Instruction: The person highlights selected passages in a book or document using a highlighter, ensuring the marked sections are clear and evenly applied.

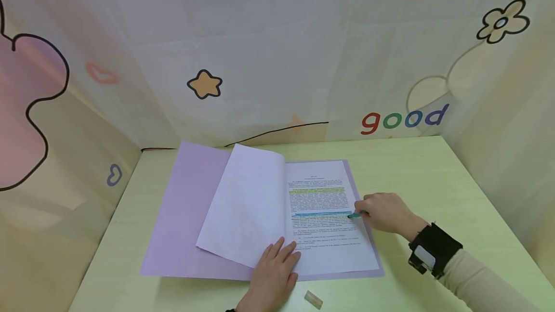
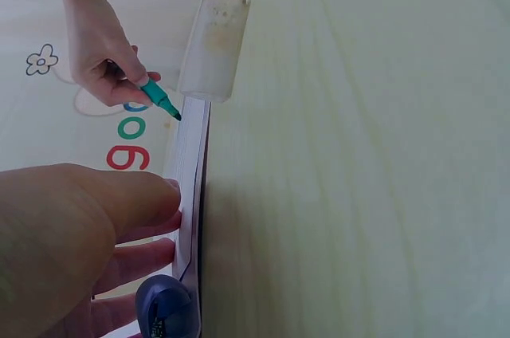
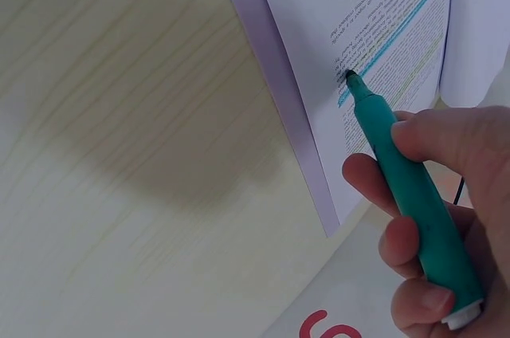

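A printed page [image 1: 329,259] lies at the right of an open purple folder [image 1: 191,206], with a turned sheet [image 1: 251,191] curling over to the left. Across its text run a yellow-green band and a blue band. My right hand [image 1: 386,213] grips a teal highlighter [image 3: 422,202], thumb and fingers curled round the barrel. The dark tip is at the text just beside the right end of the blue band. My left hand [image 1: 275,273] rests with fingers extended on the lower edge of the papers, near the fold.
A small translucent, cap-like cylinder [image 1: 313,299] lies on the pale wood-grain table [image 1: 416,172], right of my left hand and in front of the folder. A patterned curtain [image 1: 260,52] hangs behind the table and along both sides.
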### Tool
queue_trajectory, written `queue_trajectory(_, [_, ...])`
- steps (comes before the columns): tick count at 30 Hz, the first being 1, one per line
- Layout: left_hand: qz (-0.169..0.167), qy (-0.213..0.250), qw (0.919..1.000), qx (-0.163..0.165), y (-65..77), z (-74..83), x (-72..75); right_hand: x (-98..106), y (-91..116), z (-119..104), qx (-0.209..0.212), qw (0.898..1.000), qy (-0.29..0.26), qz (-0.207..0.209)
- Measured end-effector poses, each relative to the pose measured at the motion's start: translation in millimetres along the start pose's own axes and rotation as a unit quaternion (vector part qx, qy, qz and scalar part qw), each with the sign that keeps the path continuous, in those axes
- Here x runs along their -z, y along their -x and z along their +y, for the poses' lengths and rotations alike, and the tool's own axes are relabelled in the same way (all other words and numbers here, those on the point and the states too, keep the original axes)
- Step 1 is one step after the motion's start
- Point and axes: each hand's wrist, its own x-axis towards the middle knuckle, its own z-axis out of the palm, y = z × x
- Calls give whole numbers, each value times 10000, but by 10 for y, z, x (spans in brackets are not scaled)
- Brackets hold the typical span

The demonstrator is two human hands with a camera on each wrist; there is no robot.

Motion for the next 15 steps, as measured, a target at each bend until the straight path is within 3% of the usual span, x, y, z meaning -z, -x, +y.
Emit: queue_trajectory(15, [42, 75, 10000, 10, 3, 2, -9, -14, 90, 71, -131, 9998, -85, 131])
